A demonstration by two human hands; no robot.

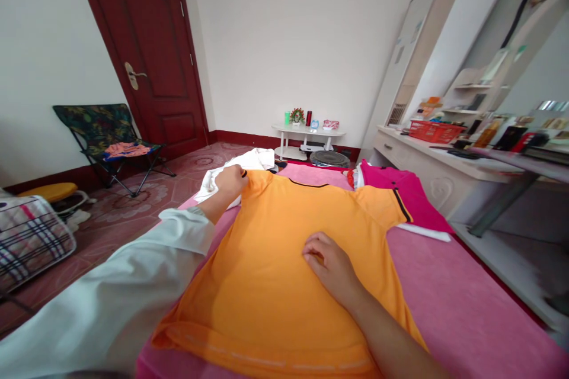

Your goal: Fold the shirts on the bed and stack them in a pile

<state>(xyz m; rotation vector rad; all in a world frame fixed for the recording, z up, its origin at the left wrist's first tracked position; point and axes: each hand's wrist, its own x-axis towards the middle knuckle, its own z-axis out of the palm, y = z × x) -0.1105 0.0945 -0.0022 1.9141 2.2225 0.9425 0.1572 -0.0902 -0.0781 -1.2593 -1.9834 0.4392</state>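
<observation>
An orange T-shirt (284, 284) with dark trim at the collar and sleeve ends lies spread out on a pink-covered bed (448, 290). Its collar points away from me and its hem lies nearest. My left hand (231, 180) is closed on the end of the left sleeve, at the dark trim. Over the middle of the shirt is my right hand (331, 263), fingers curled inward with nothing visible in them. Whether its fingertips touch the cloth I cannot tell. The right sleeve lies flat, extended outward.
White clothing (262, 160) lies beyond my left hand. A magenta garment (400, 186) is at the bed's far right. A dresser (427, 160) with a red basket (435, 130) stands right, a folding chair (111, 136) left, and a low white table (306, 129) by the wall.
</observation>
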